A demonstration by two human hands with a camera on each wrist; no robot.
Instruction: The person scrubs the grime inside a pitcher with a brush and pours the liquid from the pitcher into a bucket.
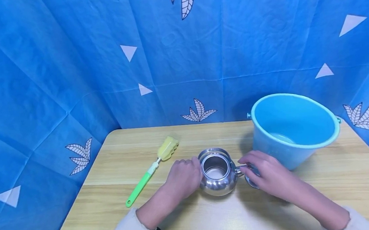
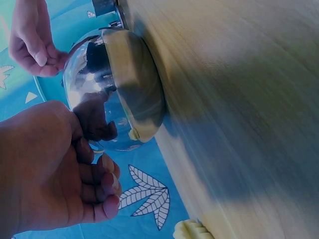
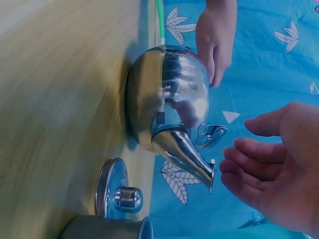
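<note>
Teapot [image 1: 219, 188] on table [image 1: 215, 225]; brush [image 1: 152, 168] left, bucket [image 1: 290, 156] right

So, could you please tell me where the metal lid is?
In the right wrist view, the lid lies at lower left, between the teapot and a metal cylinder.

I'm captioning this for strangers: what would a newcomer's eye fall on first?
Probably the shiny, lidless teapot, between the left hand and the right hand on the table. The big blue bucket at the table's right likely comes next, then the green-handled brush lying left of the teapot.
</note>
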